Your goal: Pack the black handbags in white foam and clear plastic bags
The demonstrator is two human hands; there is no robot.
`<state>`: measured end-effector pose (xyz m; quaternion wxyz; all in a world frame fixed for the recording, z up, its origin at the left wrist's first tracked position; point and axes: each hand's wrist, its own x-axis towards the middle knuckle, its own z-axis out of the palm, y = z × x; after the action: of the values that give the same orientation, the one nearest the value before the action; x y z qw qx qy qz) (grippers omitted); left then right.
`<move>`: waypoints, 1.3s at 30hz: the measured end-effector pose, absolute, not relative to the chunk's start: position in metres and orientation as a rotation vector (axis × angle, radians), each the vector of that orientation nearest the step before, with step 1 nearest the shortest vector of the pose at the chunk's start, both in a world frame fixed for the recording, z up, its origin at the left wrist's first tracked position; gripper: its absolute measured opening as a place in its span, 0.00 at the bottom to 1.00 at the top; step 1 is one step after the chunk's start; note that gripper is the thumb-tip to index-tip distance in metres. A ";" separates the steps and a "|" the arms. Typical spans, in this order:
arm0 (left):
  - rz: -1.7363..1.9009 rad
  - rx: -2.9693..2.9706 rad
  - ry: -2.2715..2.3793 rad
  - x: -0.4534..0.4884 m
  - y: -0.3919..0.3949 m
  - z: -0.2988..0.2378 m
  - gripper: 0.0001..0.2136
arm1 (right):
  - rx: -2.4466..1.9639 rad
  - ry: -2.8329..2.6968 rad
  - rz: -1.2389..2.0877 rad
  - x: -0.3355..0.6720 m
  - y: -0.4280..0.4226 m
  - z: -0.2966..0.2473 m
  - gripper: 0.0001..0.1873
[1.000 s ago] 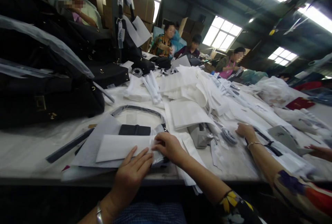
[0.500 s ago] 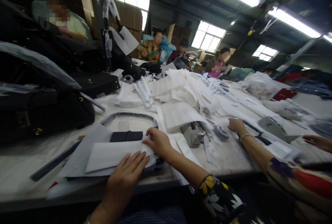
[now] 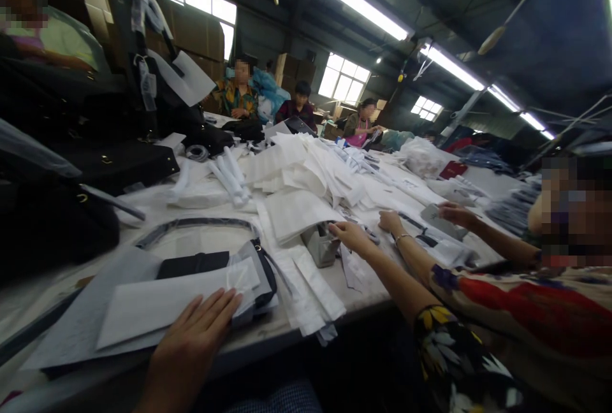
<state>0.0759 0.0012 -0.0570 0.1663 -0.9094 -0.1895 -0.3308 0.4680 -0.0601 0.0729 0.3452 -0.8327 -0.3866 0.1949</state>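
Note:
My left hand (image 3: pixel 196 330) lies flat, fingers stretched, on a folded white foam sheet (image 3: pixel 157 301). Under that sheet is a black handbag (image 3: pixel 194 264), partly covered, with its plastic-wrapped handle (image 3: pixel 201 223) arched behind it. A clear plastic strip shows at the sheet's right end. My right hand (image 3: pixel 352 238) is at a grey tape dispenser (image 3: pixel 321 247), its thumb and fingertips pinched together at the dispenser's front end. Whatever sits between those fingertips is too small to make out. Part of the dispenser is hidden under white sheets (image 3: pixel 294 212).
A heap of white foam sheets (image 3: pixel 306 164) fills the table's middle. Black bags (image 3: pixel 124 161) are stacked at left. To my right, a co-worker's hands (image 3: pixel 393 223) handle a wrapped item beside a grey card (image 3: pixel 437 215). White strips (image 3: pixel 315 292) overhang the front edge.
My right hand has left the sheet on the handbag and moved right to the tape dispenser. My left hand stays on the sheet. The view has turned to the right.

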 end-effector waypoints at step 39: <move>-0.990 -2.713 -0.616 0.074 -0.003 -0.062 0.20 | -1.801 -0.583 0.623 0.446 -0.129 0.008 0.20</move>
<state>0.0741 -0.0033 -0.0624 0.0944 -0.9146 -0.2076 -0.3339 0.4456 -0.1286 0.0085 0.5433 -0.7586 -0.2457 0.2626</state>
